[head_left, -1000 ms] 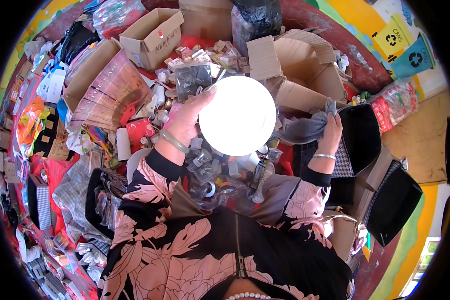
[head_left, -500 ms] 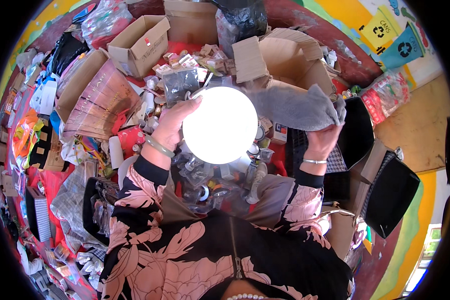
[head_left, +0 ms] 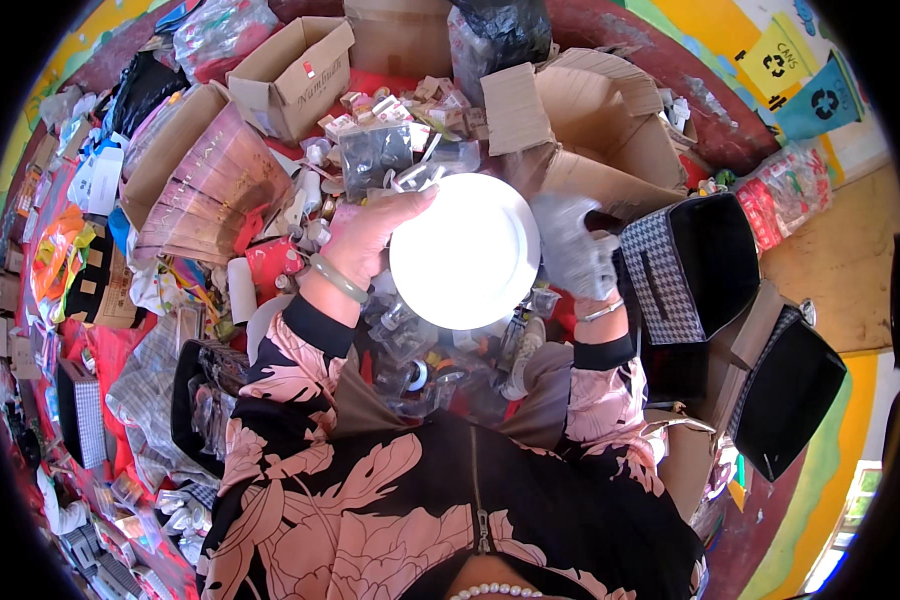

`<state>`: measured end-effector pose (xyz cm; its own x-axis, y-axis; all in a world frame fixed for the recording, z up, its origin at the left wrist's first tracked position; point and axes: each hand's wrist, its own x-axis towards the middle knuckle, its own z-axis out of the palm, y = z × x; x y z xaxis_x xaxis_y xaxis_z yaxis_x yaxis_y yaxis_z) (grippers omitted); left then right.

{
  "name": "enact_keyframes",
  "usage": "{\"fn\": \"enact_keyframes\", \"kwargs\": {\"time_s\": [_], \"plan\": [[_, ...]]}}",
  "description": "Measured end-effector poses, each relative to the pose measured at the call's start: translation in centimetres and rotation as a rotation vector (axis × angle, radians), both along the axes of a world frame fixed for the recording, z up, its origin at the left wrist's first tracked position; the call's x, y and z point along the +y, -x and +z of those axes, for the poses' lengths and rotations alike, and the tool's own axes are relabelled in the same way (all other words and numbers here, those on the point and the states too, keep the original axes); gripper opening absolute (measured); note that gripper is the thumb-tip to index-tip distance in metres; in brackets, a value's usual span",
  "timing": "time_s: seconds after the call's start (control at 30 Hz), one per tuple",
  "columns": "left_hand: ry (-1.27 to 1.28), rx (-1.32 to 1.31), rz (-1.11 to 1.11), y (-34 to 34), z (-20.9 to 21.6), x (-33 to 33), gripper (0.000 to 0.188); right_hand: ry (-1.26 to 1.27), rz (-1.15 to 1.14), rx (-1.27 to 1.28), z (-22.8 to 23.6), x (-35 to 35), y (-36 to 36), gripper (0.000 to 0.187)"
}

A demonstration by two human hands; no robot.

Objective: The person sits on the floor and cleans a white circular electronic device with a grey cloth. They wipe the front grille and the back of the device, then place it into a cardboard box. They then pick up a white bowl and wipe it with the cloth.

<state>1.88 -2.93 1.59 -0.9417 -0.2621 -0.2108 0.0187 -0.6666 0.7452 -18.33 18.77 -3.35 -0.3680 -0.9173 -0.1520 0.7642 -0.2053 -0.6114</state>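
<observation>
L grip point(head_left: 375, 235) pinching white disc point(head_left: 460, 255) at its L rim, thumb along upper-L edge, other fingers mostly hidden behind. Disc sits directly R of L grip, face blown out, so no surface detail; raised rim shows on R side. R grip point(head_left: 595, 268) closed on grey cloth point(head_left: 562, 230), bunched at the fingers, just R of disc's R edge. Cloth + fingers blurred; can't tell if cloth touches the rim or how tight the hold is.

Wrists: green bangle point(head_left: 337, 280) below L grip, silver bracelet point(head_left: 602, 311) below R grip.

Around L grip: dark flat packet point(head_left: 375, 158) just beyond it; small-box pile point(head_left: 450, 108) further out, slightly R. Red dotted item point(head_left: 273, 260) to its L, white cylinder point(head_left: 240, 290) next to that, pinkish carton point(head_left: 215, 195) further L.

Around R grip: open cardboard box point(head_left: 530, 110) beyond it, houndstooth bin point(head_left: 660, 280) w/ black interior close on its R, 2nd black-lined bin point(head_left: 785, 395) further R and nearer the body.

Clear plastic pkgs point(head_left: 400, 335) lie between the two grips, body side of disc.
</observation>
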Motion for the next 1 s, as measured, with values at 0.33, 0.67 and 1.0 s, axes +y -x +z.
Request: {"fn": "enact_keyframes", "kwargs": {"time_s": [0.33,0.67,1.0], "plan": [[0.269,-0.149,-0.305,0.8,-1.7,0.7,0.035,-0.516,-0.003,1.500,3.1,-1.9,-3.4,0.042],[-0.145,0.131,0.553,1.7,-4.3,-2.3,0.023,-0.349,-0.446,0.892,3.1,-1.8,-2.9,0.034],[-0.077,0.327,0.131,2.9,-2.8,5.3,0.072,-0.228,-0.744,0.427,0.7,-4.5,-4.4,0.032]]}}
